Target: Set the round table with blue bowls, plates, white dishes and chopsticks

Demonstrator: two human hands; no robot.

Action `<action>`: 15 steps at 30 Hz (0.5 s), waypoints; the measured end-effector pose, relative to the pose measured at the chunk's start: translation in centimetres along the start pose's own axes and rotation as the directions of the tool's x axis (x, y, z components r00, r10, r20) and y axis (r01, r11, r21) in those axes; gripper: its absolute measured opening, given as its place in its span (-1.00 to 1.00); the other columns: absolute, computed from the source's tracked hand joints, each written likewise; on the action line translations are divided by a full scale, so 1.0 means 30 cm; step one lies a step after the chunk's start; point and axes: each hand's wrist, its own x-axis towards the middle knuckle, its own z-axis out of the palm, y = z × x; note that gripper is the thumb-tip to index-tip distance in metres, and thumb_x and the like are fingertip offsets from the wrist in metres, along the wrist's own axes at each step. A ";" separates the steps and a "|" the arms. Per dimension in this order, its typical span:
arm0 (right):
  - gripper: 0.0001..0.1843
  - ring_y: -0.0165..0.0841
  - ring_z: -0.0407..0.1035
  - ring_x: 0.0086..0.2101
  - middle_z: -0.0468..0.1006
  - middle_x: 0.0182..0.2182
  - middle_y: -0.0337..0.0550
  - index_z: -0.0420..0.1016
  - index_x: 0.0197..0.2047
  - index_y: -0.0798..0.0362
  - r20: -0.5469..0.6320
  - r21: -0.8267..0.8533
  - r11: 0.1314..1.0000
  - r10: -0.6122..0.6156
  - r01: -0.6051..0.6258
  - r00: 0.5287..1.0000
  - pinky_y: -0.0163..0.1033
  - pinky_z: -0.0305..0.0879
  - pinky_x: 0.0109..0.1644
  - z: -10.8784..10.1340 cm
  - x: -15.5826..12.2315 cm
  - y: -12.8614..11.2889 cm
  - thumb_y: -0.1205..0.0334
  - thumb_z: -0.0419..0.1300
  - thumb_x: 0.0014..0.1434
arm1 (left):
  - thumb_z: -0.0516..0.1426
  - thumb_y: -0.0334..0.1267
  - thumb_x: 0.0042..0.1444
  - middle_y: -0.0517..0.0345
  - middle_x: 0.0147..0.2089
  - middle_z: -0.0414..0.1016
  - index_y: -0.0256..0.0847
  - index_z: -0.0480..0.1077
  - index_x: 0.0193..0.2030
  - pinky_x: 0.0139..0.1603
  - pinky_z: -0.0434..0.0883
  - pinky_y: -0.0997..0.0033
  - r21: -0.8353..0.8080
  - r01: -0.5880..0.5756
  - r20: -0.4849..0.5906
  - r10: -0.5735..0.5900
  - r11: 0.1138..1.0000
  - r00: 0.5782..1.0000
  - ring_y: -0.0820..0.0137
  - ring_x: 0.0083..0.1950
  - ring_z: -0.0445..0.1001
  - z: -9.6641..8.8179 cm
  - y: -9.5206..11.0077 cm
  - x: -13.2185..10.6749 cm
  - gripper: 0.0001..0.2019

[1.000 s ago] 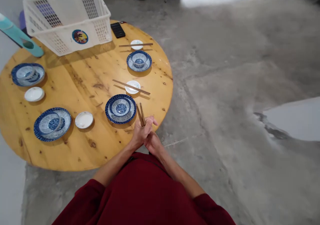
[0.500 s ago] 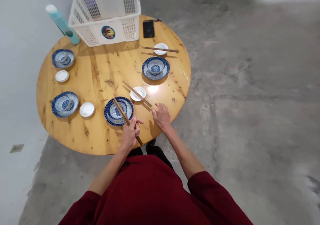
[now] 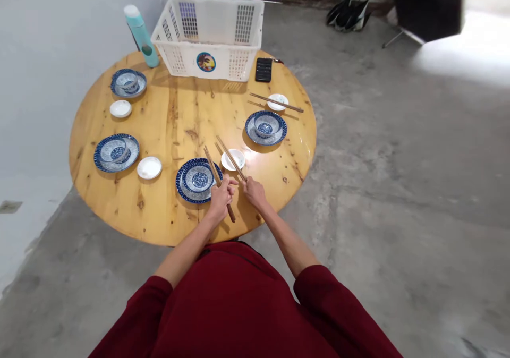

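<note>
my left hand (image 3: 222, 196) has its grip closed around a bundle of brown chopsticks (image 3: 214, 167); i cannot tell exactly how many are in it. their far ends slant up over the right rim of the nearest plate (image 3: 184, 190), and their near ends stick out below my fist, toward me. a patterned bowl (image 3: 199, 179) sits in the middle of that blue-and-white plate.

my right hand (image 3: 255, 192) is just beside the left, its fingers pinched together on the near end of the crossing chopsticks (image 3: 231, 156). these slant over the nearest white dish (image 3: 234, 161), though i cannot tell whether they touch its rim. the dish is on the table (image 3: 159, 204), to the right of the plate.

farther off on the right, the far chopsticks (image 3: 292, 107) lie across the far white dish (image 3: 281, 98), and just in front of them is the right plate (image 3: 255, 137) with its bowl (image 3: 266, 127). on the left side of the table i see 2 more plates, the front-left plate (image 3: 129, 161) and the back-left plate (image 3: 137, 90), each carrying a bowl and each with a small white dish near it.

at the back edge stand a white basket (image 3: 223, 56) with a round sticker on its front wall and, to its left, a teal bottle (image 3: 143, 39). a black object (image 3: 263, 69) lies just right of the basket.
</note>
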 end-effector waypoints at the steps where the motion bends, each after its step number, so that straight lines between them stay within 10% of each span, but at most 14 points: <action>1: -0.80 -0.15 0.47 -0.26 0.57 -0.33 0.06 0.39 -0.20 0.06 -0.002 0.044 0.999 -0.005 0.005 1.000 -0.17 0.25 -0.15 0.003 -0.021 0.007 0.21 0.00 0.40 | 0.26 0.31 0.02 0.38 -0.63 0.21 -0.31 0.46 -0.37 -0.66 -0.17 0.56 -0.001 -0.004 -0.023 0.004 1.000 1.000 0.70 -0.69 -0.08 0.004 0.001 0.018 -0.41; 9: -0.75 -0.26 0.34 -0.46 0.40 -0.52 -0.23 0.23 -0.34 -0.09 -0.092 0.447 0.882 -0.122 0.151 0.988 -0.20 0.20 -0.27 0.052 -0.277 0.023 -0.02 -0.01 0.33 | 0.35 0.26 -0.06 0.32 -0.54 0.30 -0.31 0.53 -0.36 -0.59 -0.02 0.55 -0.009 -0.154 0.021 0.154 0.988 0.988 0.66 -0.61 0.03 0.055 0.075 0.071 -0.44; 15: -0.76 -0.24 0.45 -0.35 0.56 -0.36 -0.13 0.40 -0.16 -0.02 0.008 0.556 0.824 -0.136 0.109 0.991 -0.14 0.33 -0.12 0.060 -0.286 -0.016 0.00 0.11 0.26 | 0.38 0.08 -0.02 0.13 -0.42 0.50 -0.28 0.53 -0.53 -0.27 0.29 0.51 0.205 -0.329 0.174 0.297 0.922 0.939 0.46 -0.32 0.38 0.048 0.120 0.020 -0.59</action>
